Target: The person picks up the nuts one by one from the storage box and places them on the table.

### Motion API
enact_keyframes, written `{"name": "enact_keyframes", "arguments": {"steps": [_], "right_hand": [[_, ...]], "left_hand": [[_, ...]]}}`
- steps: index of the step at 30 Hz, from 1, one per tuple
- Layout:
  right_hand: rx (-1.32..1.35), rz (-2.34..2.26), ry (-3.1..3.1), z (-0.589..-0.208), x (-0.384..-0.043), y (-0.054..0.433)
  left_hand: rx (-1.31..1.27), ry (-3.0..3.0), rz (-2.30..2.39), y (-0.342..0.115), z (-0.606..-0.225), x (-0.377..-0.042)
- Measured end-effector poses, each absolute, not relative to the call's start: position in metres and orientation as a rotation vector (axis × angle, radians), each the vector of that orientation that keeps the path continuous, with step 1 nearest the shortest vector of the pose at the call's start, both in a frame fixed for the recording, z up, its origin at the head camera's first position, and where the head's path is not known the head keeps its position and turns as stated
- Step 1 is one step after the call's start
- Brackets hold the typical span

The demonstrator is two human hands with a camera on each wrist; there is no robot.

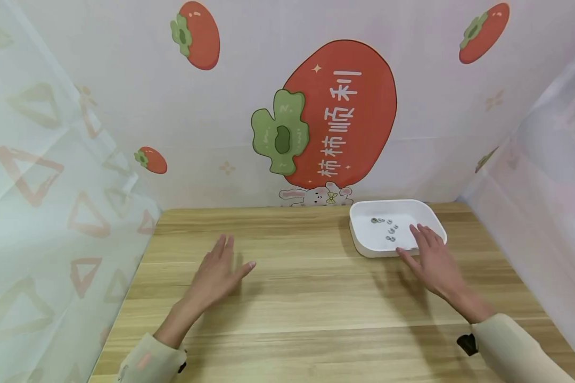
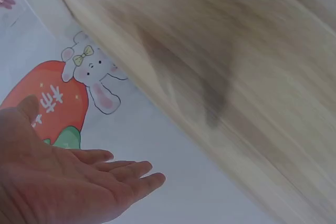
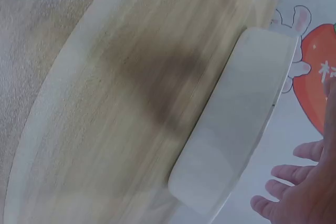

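Observation:
A white rectangular tray (image 1: pixel 371 251) stands at the back right of the wooden table. Several small shiny ring-like pieces (image 1: pixel 391 231) are scattered in it, one with a greenish tint (image 1: pixel 374 220); their kind is too small to tell. My right hand (image 1: pixel 433 263) hovers at the tray's front right corner with its fingers spread over the rim, holding nothing. In the right wrist view, the tray's outer side (image 3: pixel 236 119) faces the camera and hides its contents. On the left, my left hand (image 1: pixel 215 276) hangs above the table, fingers extended and nothing held.
The wood-grain table (image 1: pixel 287 319) meets a patterned back cloth (image 1: pixel 230 106) printed with persimmons and a rabbit. Cloth walls rise along the left and right sides. The tray stands close to the back edge, near the right wall.

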State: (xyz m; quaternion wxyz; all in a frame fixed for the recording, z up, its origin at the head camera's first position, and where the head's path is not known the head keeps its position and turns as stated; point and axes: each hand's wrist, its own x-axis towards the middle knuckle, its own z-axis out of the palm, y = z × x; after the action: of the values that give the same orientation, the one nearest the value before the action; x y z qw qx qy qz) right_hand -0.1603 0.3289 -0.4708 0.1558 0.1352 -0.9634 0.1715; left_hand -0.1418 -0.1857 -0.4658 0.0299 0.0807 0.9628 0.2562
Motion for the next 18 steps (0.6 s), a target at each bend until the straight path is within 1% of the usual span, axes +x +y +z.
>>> {"name": "enact_keyframes", "arguments": {"steps": [12,18], "right_hand": [[0.169,0.695,-2.859,-0.462,-0.179,0.359],[0.143,0.721,-2.837,-0.465,-0.191,0.375]], "left_hand": [[0.209,2.785,1.022,-0.145,-0.463,-0.160],[0.222,2.721,1.122,-0.128,-0.468,-0.168]]}}
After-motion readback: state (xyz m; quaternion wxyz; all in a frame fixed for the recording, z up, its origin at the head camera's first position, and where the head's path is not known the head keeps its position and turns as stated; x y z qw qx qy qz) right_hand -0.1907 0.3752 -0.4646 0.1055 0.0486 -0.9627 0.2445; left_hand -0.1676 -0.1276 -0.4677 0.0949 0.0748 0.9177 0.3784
